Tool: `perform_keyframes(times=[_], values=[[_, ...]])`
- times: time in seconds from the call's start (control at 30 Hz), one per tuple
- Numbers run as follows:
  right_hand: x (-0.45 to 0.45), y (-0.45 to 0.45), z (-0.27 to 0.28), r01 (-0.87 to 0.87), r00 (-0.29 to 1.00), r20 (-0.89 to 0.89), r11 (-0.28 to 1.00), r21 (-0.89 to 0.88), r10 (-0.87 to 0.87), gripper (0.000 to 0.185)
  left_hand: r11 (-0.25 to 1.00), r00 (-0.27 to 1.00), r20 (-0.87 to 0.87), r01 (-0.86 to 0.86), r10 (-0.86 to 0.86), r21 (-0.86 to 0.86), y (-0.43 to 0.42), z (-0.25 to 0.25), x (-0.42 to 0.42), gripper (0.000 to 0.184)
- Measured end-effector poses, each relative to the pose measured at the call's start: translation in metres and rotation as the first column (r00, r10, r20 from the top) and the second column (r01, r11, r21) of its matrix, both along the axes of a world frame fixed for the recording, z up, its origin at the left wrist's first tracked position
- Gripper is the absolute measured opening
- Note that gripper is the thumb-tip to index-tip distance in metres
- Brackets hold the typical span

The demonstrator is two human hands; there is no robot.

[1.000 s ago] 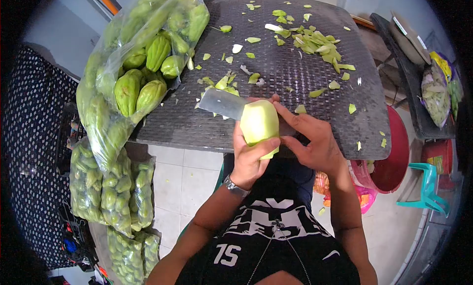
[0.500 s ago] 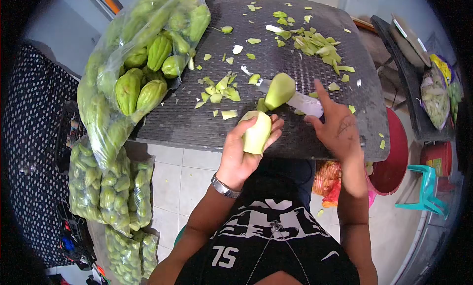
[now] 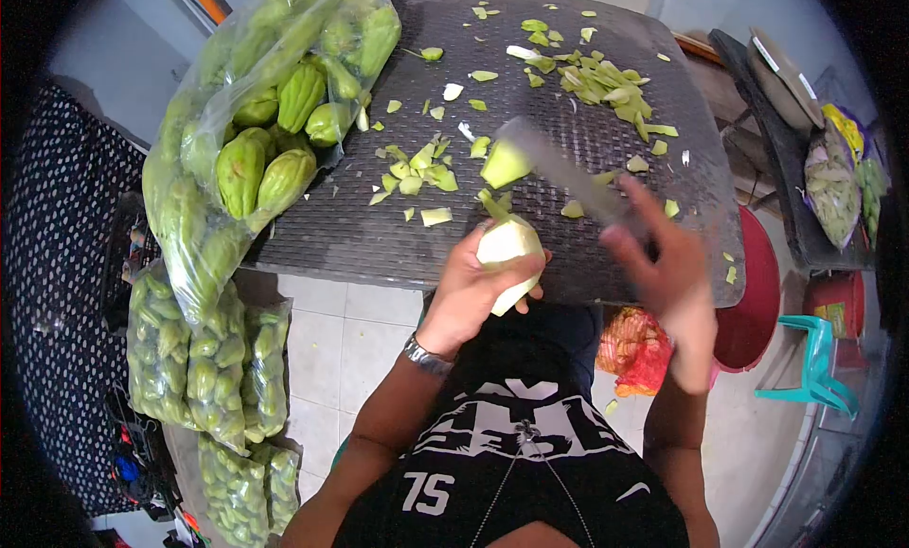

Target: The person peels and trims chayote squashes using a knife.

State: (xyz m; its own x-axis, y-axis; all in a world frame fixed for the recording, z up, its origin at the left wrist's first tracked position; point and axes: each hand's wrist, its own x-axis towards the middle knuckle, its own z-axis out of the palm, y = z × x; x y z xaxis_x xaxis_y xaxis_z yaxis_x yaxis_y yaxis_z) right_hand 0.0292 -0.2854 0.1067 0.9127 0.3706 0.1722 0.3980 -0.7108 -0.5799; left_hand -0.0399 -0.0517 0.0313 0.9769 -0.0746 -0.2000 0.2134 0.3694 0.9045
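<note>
My left hand (image 3: 473,288) is wrapped round a peeled pale-green chayote (image 3: 509,255) near the front edge of the dark woven table (image 3: 379,245). To its right, my right hand (image 3: 653,250) is blurred by motion, with a broad-bladed knife (image 3: 568,174) pointing from it to the upper left. The blade is smeared too, and how the fingers meet the handle cannot be made out. Beside the blade's tip lies a green piece (image 3: 505,165). Small peelings (image 3: 417,167) are scattered to the left of it.
An open plastic bag of chayotes (image 3: 237,169) covers the table's left side. Peelings are heaped (image 3: 611,84) at the back right. More filled bags (image 3: 218,368) stand at lower left. Right of the table are a red tub (image 3: 753,292) and a teal stool (image 3: 810,368).
A large piece came away from the chayote onto the table. The knife, earlier against the chayote and then lying on the table, is now raised at my right hand, which has moved right.
</note>
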Motion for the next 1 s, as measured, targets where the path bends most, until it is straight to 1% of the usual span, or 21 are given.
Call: perform_keyframes(times=[0.07,0.1,0.17,0.2,0.27,0.33,0.43,0.47,0.5,0.53,0.6,0.63,0.67,0.73,0.77,0.8,0.83,0.87,0.9,0.97,1.0], values=[[-0.012,0.009,-0.030,-0.319,0.944,0.123,0.941,0.116,0.305,0.076,0.988,0.989,0.075,0.119,-0.126,0.100,0.002,-0.015,0.001,0.047],[-0.019,0.018,-0.033,-0.428,0.903,0.109,0.889,0.161,0.415,0.081,0.989,0.987,0.157,-0.062,0.041,0.132,-0.004,-0.023,-0.010,0.057],[-0.027,0.026,-0.017,-0.381,0.914,-0.116,0.920,0.089,0.389,0.084,0.947,0.972,0.231,-0.045,-0.032,0.318,-0.004,-0.016,-0.011,0.062],[-0.029,0.027,-0.011,-0.364,0.904,-0.225,0.930,0.049,0.365,0.086,0.952,0.971,0.238,-0.038,-0.037,0.303,-0.003,-0.016,-0.012,0.063],[-0.027,0.026,-0.014,-0.361,0.910,-0.180,0.927,0.100,0.373,0.091,0.962,0.967,0.250,-0.023,-0.048,0.274,-0.001,-0.016,-0.013,0.064],[-0.027,0.024,-0.020,-0.350,0.917,-0.133,0.919,0.180,0.375,0.092,0.999,0.981,0.192,0.006,-0.016,0.050,0.000,-0.012,-0.013,0.064],[-0.014,0.018,-0.030,-0.286,0.919,-0.193,0.918,0.275,0.344,0.076,0.980,0.979,-0.033,0.201,-0.201,0.012,0.007,0.013,-0.011,0.065],[-0.011,0.018,-0.047,-0.280,0.897,-0.220,0.879,0.386,0.383,0.074,0.969,0.970,0.013,0.244,-0.245,0.028,0.008,0.018,-0.008,0.058],[-0.006,0.021,-0.071,-0.267,0.873,-0.240,0.829,0.492,0.424,0.072,0.943,0.948,0.148,0.247,-0.283,0.221,0.013,0.009,-0.001,0.054],[-0.006,0.022,-0.075,-0.199,0.850,-0.308,0.802,0.564,0.427,0.068,0.889,0.901,0.269,0.214,-0.340,0.405,0.016,0.005,0.004,0.050],[-0.013,0.027,-0.070,0.006,0.778,-0.484,0.766,0.643,0.400,0.057,0.928,0.973,0.149,0.115,-0.178,0.354,0.017,0.014,0.002,0.045],[-0.019,0.032,-0.064,0.134,0.716,-0.591,0.757,0.640,0.372,0.050,0.972,0.981,0.183,0.019,-0.063,0.232,0.015,0.016,0.005,0.044],[-0.024,0.038,-0.060,0.204,0.701,-0.603,0.702,0.682,0.381,0.044,0.973,0.973,0.224,-0.104,0.056,0.207,0.013,0.020,0.007,0.039],[-0.036,0.052,-0.056,0.346,0.667,-0.625,0.575,0.741,0.404,0.034,0.963,0.949,0.179,-0.241,0.260,-0.123,0.004,0.003,0.016,0.034],[-0.039,0.058,-0.059,0.356,0.646,-0.620,0.543,0.761,0.445,0.028,0.895,0.937,0.015,-0.330,0.350,-0.299,-0.006,0.001,0.016,0.029],[-0.041,0.062,-0.056,0.334,0.613,-0.611,0.536,0.775,0.502,0.030,0.836,0.929,-0.136,-0.368,0.343,-0.407,-0.009,-0.008,0.019,0.031],[-0.044,0.063,-0.052,0.313,0.617,-0.622,0.575,0.756,0.482,0.034,0.767,0.970,-0.092,-0.235,0.226,-0.597,-0.004,-0.017,0.021,0.035],[-0.046,0.063,-0.049,0.292,0.623,-0.632,0.612,0.735,0.461,0.039,0.650,0.993,-0.021,-0.092,0.116,-0.754,0.003,-0.026,0.023,0.039],[-0.048,0.060,-0.050,0.218,0.699,-0.600,0.684,0.697,0.390,0.041,0.607,0.990,-0.040,-0.115,0.137,-0.787,0.003,-0.021,0.028,0.042],[-0.049,0.047,-0.052,0.081,0.830,-0.493,0.817,0.571,0.262,0.048,0.635,0.968,-0.139,-0.243,0.210,-0.734,0.003,-0.010,0.034,0.045],[-0.052,0.041,-0.051,0.092,0.839,-0.491,0.829,0.552,0.234,0.048,0.643,0.949,-0.188,-0.309,0.251,-0.701,0.004,0.000,0.035,0.046]])
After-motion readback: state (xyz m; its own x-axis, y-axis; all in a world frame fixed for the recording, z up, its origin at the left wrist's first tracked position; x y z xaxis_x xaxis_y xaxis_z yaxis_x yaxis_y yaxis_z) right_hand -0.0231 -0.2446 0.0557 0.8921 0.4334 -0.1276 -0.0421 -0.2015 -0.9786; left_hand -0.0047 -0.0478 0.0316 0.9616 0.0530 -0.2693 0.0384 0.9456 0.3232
